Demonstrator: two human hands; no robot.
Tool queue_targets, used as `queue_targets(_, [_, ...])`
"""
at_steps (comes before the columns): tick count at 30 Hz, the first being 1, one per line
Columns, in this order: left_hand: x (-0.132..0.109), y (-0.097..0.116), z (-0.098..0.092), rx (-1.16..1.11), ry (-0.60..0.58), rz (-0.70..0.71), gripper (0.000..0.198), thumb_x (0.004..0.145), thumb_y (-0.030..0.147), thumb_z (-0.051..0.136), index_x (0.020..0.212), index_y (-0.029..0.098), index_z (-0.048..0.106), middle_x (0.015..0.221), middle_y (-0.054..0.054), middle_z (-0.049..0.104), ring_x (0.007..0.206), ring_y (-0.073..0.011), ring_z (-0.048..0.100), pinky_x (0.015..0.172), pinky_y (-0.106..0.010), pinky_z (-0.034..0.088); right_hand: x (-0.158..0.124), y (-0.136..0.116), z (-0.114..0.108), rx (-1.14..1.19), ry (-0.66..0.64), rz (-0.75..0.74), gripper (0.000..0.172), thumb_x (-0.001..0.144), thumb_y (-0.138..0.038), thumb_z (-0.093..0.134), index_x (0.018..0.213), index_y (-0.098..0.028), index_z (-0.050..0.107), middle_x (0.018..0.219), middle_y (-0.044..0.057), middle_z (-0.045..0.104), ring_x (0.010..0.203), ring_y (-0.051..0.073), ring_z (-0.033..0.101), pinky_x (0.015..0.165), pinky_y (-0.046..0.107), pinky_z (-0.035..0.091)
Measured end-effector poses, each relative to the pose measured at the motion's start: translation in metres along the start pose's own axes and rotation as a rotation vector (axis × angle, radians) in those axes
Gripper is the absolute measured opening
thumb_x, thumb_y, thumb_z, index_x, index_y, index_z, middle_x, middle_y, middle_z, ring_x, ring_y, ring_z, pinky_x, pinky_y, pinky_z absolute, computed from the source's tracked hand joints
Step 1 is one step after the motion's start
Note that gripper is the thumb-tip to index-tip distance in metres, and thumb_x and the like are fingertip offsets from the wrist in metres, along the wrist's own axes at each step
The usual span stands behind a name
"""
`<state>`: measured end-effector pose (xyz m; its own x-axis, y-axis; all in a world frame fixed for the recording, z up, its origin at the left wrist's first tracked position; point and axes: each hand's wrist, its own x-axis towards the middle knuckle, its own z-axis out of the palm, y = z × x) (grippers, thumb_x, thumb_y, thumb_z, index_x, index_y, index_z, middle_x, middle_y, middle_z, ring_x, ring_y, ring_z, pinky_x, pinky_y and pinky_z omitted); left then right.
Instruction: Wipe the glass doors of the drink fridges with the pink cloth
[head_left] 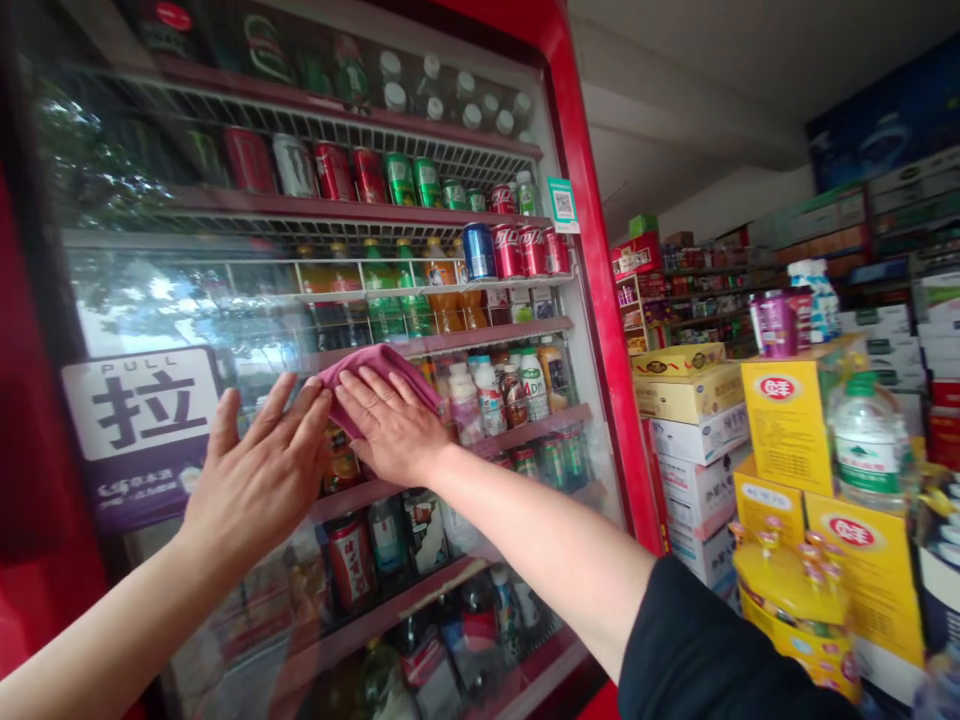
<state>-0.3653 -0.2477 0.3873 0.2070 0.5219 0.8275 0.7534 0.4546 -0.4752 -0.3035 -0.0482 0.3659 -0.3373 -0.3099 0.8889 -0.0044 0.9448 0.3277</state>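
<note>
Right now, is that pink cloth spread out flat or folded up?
Folded or bunched: the pink cloth shows thick doubled edges under the right hand, pressed against the glass door.

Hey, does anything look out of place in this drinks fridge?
One blue can stands at the end of the row of red Coca-Cola cans in the fridge. It's the only blue one in that group, so it looks a bit out of place. Nothing else stands out.

Stacked cartons (694,470) stand right of the drinks fridge (596,270), with bottles (382,290) and cans (508,250) on its shelves
</note>
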Motion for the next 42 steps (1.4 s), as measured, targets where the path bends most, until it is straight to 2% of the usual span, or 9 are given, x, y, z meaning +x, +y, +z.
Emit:
queue_targets(3, [0.0,0.004,0.007,-0.033,-0.013,-0.003,0.082,0.108,0.036,0.041,0.175,0.052,-0.003,0.181,0.008,0.019,0.17,-0.0275,0.025,0.142,-0.066,0.006,-0.002,0.007,-0.003,-0.022,-0.002,-0.028,0.067,0.113,-0.036,0.046,0.173,-0.01,0.036,0.184,0.009,0.03,0.174,0.027,0.022,0.148,0.049,0.007])
queue_targets(6, [0.012,0.013,0.021,-0.021,-0.01,0.018,0.081,0.11,0.034,0.039,0.177,0.047,-0.004,0.182,0.003,0.02,0.172,-0.0276,0.021,0.141,-0.067,0.004,-0.01,0.02,-0.004,-0.031,0.014,0.006,0.067,0.114,-0.038,0.044,0.174,-0.009,0.035,0.185,0.009,0.028,0.175,0.027,0.021,0.148,0.048,0.005])
queue_targets(11, [0.036,0.036,0.046,-0.01,-0.002,0.075,0.066,0.113,0.033,0.035,0.178,0.024,0.026,0.178,-0.014,0.04,0.172,-0.0311,0.023,0.14,-0.068,0.003,-0.031,0.048,-0.005,-0.017,0.005,0.088,0.067,0.114,-0.041,0.043,0.174,-0.011,0.036,0.185,0.009,0.027,0.176,0.026,0.016,0.148,0.049,0.004])
queue_targets(15, [0.054,0.059,0.064,-0.087,0.009,0.078,0.06,0.113,0.034,0.035,0.171,0.018,0.042,0.176,-0.015,0.044,0.171,-0.0346,0.026,0.139,-0.069,0.003,-0.049,0.071,-0.007,-0.016,0.018,0.155,0.068,0.113,-0.041,0.045,0.174,-0.012,0.036,0.186,0.009,0.025,0.176,0.025,0.012,0.147,0.049,0.003])
queue_targets(22, [0.082,0.101,0.099,-0.165,0.009,0.122,0.059,0.112,0.032,0.035,0.167,0.01,0.044,0.175,-0.018,0.046,0.173,-0.0338,0.023,0.138,-0.071,-0.001,-0.085,0.11,-0.013,0.002,0.033,0.268,0.071,0.112,-0.038,0.044,0.176,-0.014,0.029,0.187,0.009,0.023,0.177,0.024,0.007,0.147,0.05,0.001])
queue_targets(27, [0.099,0.134,0.123,-0.234,0.003,0.138,0.063,0.11,0.031,0.036,0.17,0.017,0.043,0.176,-0.014,0.046,0.172,-0.0343,0.023,0.139,-0.068,-0.005,-0.117,0.136,-0.015,-0.026,0.057,0.35,0.071,0.113,-0.04,0.041,0.178,-0.015,0.023,0.187,0.008,0.022,0.177,0.024,0.006,0.146,0.05,0.001])
queue_targets(35, [0.114,0.196,0.152,-0.337,-0.066,0.22,0.065,0.105,0.024,0.039,0.169,0.015,0.047,0.17,-0.015,0.054,0.173,-0.0372,0.022,0.137,-0.074,-0.003,-0.18,0.156,-0.019,-0.105,0.074,0.581,0.065,0.115,-0.036,0.033,0.176,-0.014,0.029,0.186,0.008,0.027,0.176,0.024,0.015,0.146,0.047,0.014])
queue_targets(39, [0.108,0.227,0.158,-0.343,-0.158,0.237,0.063,0.105,0.024,0.038,0.165,0.011,0.051,0.171,-0.017,0.052,0.173,-0.0368,0.023,0.139,-0.071,-0.001,-0.214,0.152,-0.023,-0.084,0.08,0.716,0.059,0.115,-0.033,0.035,0.171,-0.015,0.041,0.182,0.009,0.036,0.172,0.024,0.029,0.145,0.045,0.021])
queue_targets(42, [0.094,0.246,0.154,-0.364,-0.237,0.217,0.062,0.105,0.024,0.04,0.163,0.01,0.054,0.174,-0.017,0.048,0.172,-0.0381,0.023,0.14,-0.07,0.001,-0.231,0.141,-0.031,-0.025,0.09,0.796,0.055,0.115,-0.029,0.035,0.166,-0.015,0.05,0.179,0.01,0.042,0.167,0.023,0.037,0.144,0.045,0.025])
